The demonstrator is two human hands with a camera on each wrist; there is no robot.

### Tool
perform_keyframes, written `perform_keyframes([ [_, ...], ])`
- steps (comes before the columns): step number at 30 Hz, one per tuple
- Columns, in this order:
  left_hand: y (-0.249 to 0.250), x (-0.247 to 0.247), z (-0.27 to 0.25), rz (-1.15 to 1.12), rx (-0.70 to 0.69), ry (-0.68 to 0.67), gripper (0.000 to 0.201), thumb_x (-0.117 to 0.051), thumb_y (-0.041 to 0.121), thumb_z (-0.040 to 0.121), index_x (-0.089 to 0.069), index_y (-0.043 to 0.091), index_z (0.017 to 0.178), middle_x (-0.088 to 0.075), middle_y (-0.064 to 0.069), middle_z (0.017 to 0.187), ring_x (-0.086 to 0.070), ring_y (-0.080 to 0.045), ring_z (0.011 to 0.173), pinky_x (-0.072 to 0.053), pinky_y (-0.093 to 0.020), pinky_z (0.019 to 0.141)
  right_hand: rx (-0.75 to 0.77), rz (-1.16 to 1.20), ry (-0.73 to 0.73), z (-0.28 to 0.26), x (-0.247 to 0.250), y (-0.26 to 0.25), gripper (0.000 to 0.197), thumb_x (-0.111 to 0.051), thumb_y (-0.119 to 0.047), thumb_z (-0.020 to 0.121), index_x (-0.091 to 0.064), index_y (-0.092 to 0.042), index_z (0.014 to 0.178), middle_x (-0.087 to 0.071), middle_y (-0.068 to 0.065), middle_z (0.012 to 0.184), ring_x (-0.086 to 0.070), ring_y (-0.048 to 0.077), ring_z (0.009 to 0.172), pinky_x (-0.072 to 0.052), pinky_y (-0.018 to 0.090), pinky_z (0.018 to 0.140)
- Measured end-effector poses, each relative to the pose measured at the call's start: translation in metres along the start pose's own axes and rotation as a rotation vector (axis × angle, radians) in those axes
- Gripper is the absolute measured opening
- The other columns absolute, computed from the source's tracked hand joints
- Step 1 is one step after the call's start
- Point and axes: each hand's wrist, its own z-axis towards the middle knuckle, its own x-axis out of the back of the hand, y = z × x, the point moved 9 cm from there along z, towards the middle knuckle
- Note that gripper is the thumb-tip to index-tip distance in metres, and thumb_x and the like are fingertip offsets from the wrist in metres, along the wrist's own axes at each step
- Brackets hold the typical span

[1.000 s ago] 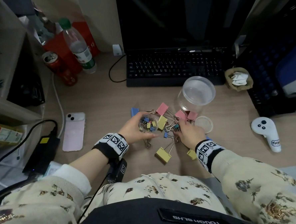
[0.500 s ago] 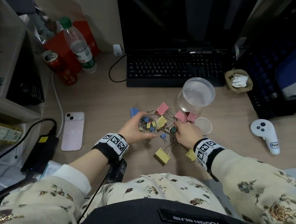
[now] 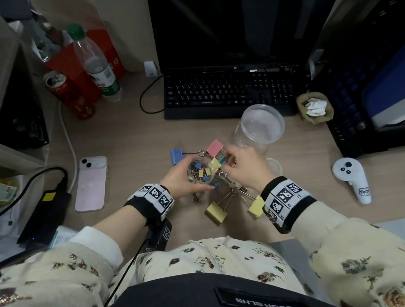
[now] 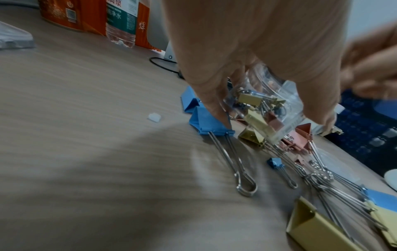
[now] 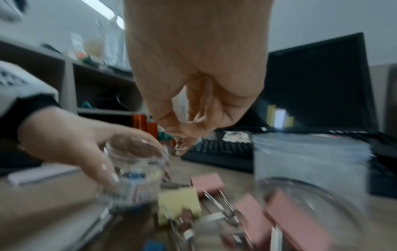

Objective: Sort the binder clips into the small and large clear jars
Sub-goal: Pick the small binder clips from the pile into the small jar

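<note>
Desk cluttered, sorting underway.
Left hand (image 3: 178, 178) grips small jar (image 3: 200, 173); right hand (image 3: 244, 167) pinches 1 teal clip (image 3: 222, 161) just right of its mouth. Large jar (image 3: 258, 128) beyond, big clips on desk.

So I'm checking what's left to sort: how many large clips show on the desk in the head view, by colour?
yellow large clips: 3
pink large clips: 1
blue large clips: 1
Total: 5. More may lie hidden under the right hand.
</note>
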Motion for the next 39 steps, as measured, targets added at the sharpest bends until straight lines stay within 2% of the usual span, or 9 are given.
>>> perform_keyframes([
  [7,0.01,0.001,0.001,-0.081,-0.048,0.02,0.089,-0.089,0.041,0.06,-0.045,0.018,0.133,-0.059,0.008,0.124,-0.057,-0.004,0.111,-0.045,-0.021,0.098,0.161,0.077,-0.009,-0.002,-0.005,-0.033,0.038,-0.049,-0.037,0.079,-0.061,-0.033,0.115,-0.067,-0.006,0.109,-0.064,0.021,0.099,-0.052,0.042,0.08],
  [11,0.004,0.007,-0.003,-0.048,-0.048,0.039,0.089,-0.089,0.037,0.061,-0.045,0.018,0.135,-0.056,0.009,0.126,-0.054,-0.004,0.115,-0.042,-0.022,0.102,0.095,0.011,0.011,-0.005,-0.007,-0.013,0.023,-0.052,-0.029,0.081,-0.059,-0.023,0.101,-0.06,-0.007,0.1,-0.058,0.02,0.089,-0.049,0.035,0.072],
  [13,0.001,0.01,-0.005,-0.032,-0.054,0.046,0.088,-0.089,0.038,0.061,-0.045,0.018,0.135,-0.056,0.007,0.128,-0.053,-0.006,0.117,-0.042,-0.023,0.103,0.046,-0.048,-0.111,-0.007,-0.025,-0.005,0.019,-0.054,-0.03,0.08,-0.056,-0.023,0.098,-0.057,-0.007,0.098,-0.055,0.02,0.086,-0.047,0.033,0.069],
  [15,0.0,0.012,-0.006,-0.026,-0.049,0.045,0.088,-0.088,0.038,0.062,-0.045,0.017,0.135,-0.057,0.006,0.129,-0.053,-0.007,0.118,-0.042,-0.025,0.103,0.032,-0.17,-0.26,-0.012,-0.05,-0.002,0.025,-0.057,-0.03,0.082,-0.054,-0.023,0.106,-0.057,-0.004,0.107,-0.055,0.021,0.087,-0.041,0.03,0.067],
  [19,-0.003,0.016,-0.008,-0.029,-0.023,0.05,0.087,-0.088,0.037,0.062,-0.044,0.019,0.135,-0.056,0.006,0.129,-0.053,-0.007,0.117,-0.043,-0.025,0.102,0.062,-0.249,-0.355,-0.022,-0.084,-0.002,0.054,-0.064,-0.029,0.081,-0.045,-0.02,0.13,-0.045,0.003,0.128,-0.055,0.028,0.11,-0.049,0.038,0.079],
  [28,-0.007,0.018,-0.008,-0.027,0.002,0.052,0.087,-0.088,0.038,0.062,-0.043,0.02,0.135,-0.054,0.009,0.125,-0.052,-0.005,0.114,-0.043,-0.021,0.099,0.118,-0.257,-0.356,-0.024,-0.1,-0.015,0.042,-0.055,-0.015,0.087,-0.05,-0.013,0.129,-0.052,0.009,0.126,-0.056,0.031,0.11,-0.048,0.039,0.084],
  [31,-0.008,0.018,-0.007,-0.029,0.005,0.056,0.087,-0.088,0.038,0.062,-0.043,0.02,0.134,-0.052,0.011,0.123,-0.051,-0.004,0.113,-0.041,-0.019,0.098,0.078,-0.112,-0.243,-0.017,-0.08,-0.011,0.027,-0.055,-0.021,0.088,-0.056,-0.016,0.114,-0.055,0.005,0.113,-0.06,0.028,0.1,-0.05,0.04,0.081],
  [36,-0.004,0.012,-0.005,-0.065,-0.019,0.055,0.086,-0.09,0.034,0.061,-0.045,0.019,0.133,-0.056,0.009,0.122,-0.055,-0.005,0.111,-0.044,-0.019,0.097,0.171,0.116,0.205,-0.008,-0.021,-0.028,0.023,-0.061,-0.024,0.088,-0.06,-0.014,0.108,-0.06,0.003,0.105,-0.061,0.023,0.082,-0.05,0.036,0.065],
  [39,-0.002,0.008,-0.002,-0.094,-0.039,0.055,0.084,-0.09,0.033,0.061,-0.047,0.019,0.132,-0.059,0.009,0.122,-0.057,-0.006,0.111,-0.046,-0.023,0.097,0.205,0.239,0.171,-0.005,-0.021,-0.04,0.033,-0.064,-0.035,0.088,-0.059,-0.02,0.116,-0.062,0.0,0.108,-0.061,0.02,0.089,-0.051,0.037,0.074],
])
